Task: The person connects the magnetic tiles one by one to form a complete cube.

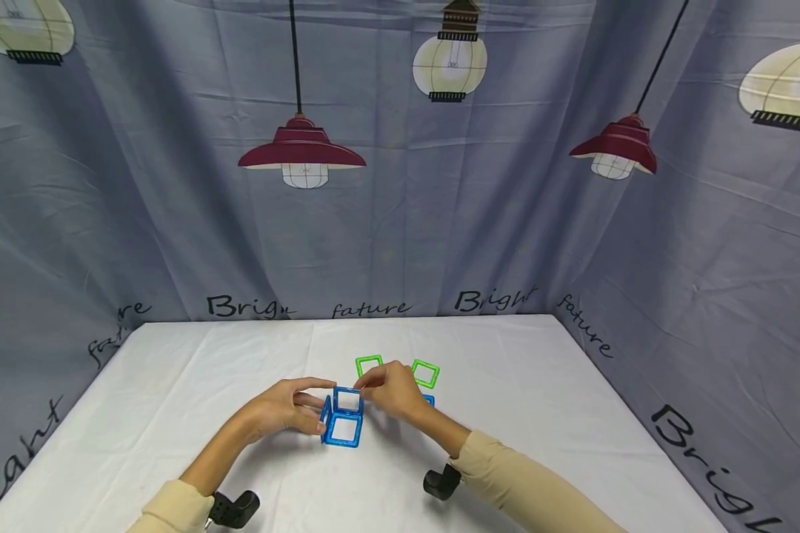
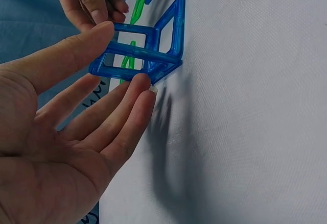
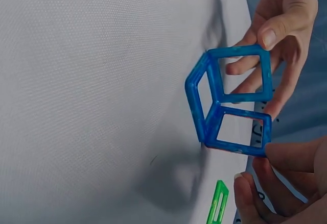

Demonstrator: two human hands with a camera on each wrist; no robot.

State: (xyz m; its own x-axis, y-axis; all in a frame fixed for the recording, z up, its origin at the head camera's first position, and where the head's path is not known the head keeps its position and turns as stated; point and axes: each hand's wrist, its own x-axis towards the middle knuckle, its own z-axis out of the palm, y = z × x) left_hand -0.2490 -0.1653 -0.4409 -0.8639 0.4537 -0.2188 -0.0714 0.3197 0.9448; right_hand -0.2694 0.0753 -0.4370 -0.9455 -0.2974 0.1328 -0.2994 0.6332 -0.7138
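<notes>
Three blue square-frame magnetic tiles meet at their edges on the white table. One blue bottom tile [image 1: 341, 444] lies flat, while a left tile [image 3: 266, 76] and a back tile [image 3: 235, 147] stand up from it. My left hand [image 1: 283, 407] pinches the left tile, its thumb at the upper corner and fingers spread behind the frame. From the other side, my right hand [image 1: 393, 389] pinches the outer top corner of the back tile between thumb and finger. Its remaining fingers are curled loosely beneath.
Behind the right hand lie two green square-frame tiles, a left green one [image 1: 370, 358] partly covered by the hand and a right green one [image 1: 427, 363]. Another blue tile [image 1: 430, 400] peeks out past the right wrist. A grey printed curtain [image 1: 387, 244] hangs around the table [image 1: 540, 444].
</notes>
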